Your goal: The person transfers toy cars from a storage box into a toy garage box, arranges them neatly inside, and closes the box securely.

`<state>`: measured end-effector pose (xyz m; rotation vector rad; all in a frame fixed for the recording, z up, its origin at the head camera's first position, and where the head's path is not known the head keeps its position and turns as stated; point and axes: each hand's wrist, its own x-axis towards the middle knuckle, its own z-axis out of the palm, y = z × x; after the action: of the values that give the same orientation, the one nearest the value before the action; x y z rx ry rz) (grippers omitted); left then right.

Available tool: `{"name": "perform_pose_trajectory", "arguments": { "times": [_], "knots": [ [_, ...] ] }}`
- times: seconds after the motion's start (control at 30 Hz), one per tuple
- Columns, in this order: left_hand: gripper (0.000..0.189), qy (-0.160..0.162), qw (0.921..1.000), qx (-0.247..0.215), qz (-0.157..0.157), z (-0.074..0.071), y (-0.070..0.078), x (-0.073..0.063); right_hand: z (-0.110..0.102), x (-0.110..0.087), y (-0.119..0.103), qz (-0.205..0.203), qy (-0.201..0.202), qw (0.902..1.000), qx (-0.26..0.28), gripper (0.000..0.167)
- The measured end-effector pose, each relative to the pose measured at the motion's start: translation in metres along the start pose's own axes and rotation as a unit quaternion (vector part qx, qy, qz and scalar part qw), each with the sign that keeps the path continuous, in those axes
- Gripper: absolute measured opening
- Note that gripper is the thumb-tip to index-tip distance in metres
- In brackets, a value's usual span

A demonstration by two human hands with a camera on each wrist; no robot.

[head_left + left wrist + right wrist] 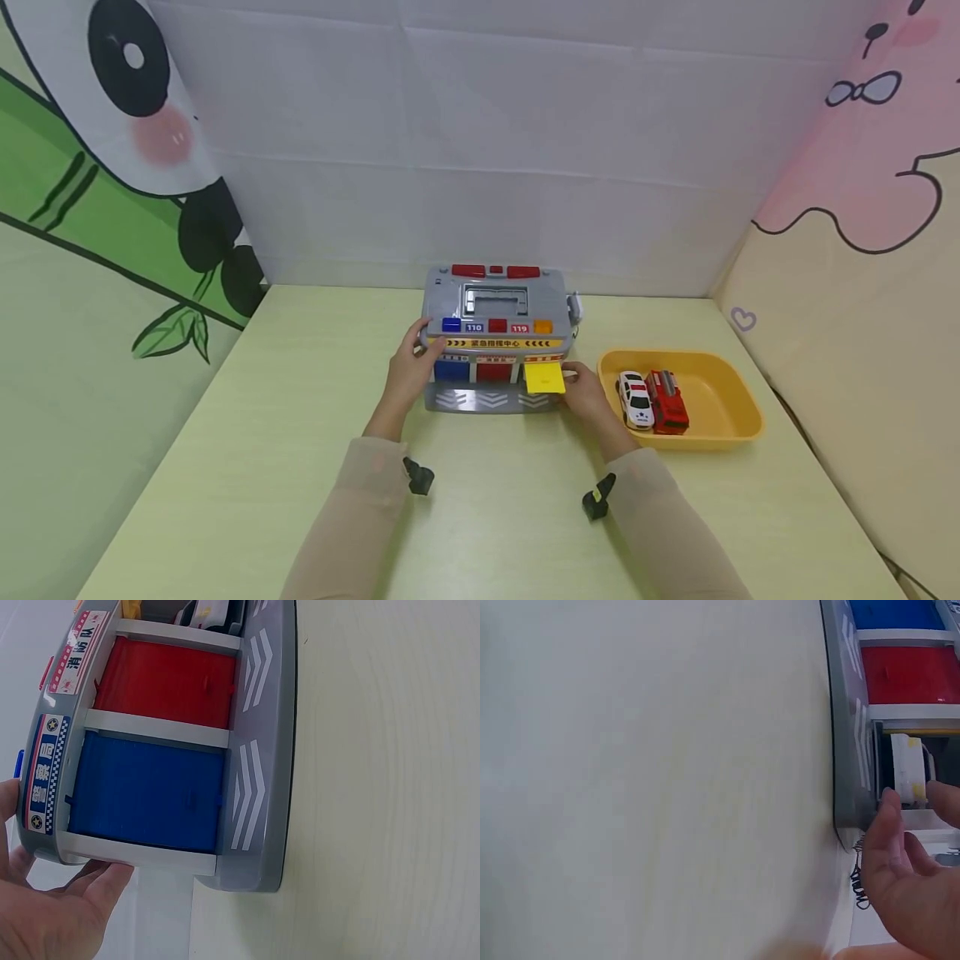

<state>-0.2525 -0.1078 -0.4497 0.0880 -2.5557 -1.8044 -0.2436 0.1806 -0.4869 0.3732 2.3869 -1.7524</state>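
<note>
A grey toy garage (495, 342) with a carrying handle on top stands at the back of the table. Its blue door (150, 791) and red door (166, 682) are down, while the yellow door (544, 377) is lifted outward. My left hand (410, 367) grips the garage's left end, fingers around the side wall. At the yellow-door bay is my right hand (587, 392), its fingertips and thumb on either side of a white toy vehicle (907, 769). That vehicle sits inside the bay, mostly hidden by the door in the head view.
To the right, a yellow tray (720, 408) holds a white toy police car (635, 400) and a red toy fire truck (667, 402) side by side. A dark coiled cord (860, 881) hangs by the garage's right end. Behind the table rises a white cloth wall (495, 167).
</note>
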Motion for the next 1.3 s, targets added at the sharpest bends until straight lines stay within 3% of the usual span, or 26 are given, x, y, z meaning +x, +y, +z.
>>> {"name": "perform_pose_trajectory", "arguments": {
  "times": [0.23,0.67,0.8,0.97,1.3],
  "knots": [
    [0.061,0.0,1.0,0.002,-0.001,0.0,-0.002,0.0,-0.005,0.002,0.0,0.003,-0.029,0.9993,0.025,0.043],
    [0.063,-0.003,1.0,0.001,0.0,0.0,-0.001,-0.001,-0.019,-0.014,-0.015,-0.007,-0.049,0.9978,0.045,0.049],
    [0.063,-0.004,1.0,0.003,-0.001,0.0,0.0,0.0,-0.022,-0.018,-0.02,-0.01,-0.042,0.9984,0.038,0.048],
    [0.064,-0.008,0.9999,0.005,-0.006,0.0,0.0,0.0,-0.024,-0.023,-0.024,-0.047,-0.029,0.998,0.03,0.052],
    [0.061,-0.005,1.0,0.001,-0.001,0.0,0.0,0.002,-0.021,-0.024,-0.027,-0.093,-0.03,0.9943,-0.044,0.078]
  ]
}}
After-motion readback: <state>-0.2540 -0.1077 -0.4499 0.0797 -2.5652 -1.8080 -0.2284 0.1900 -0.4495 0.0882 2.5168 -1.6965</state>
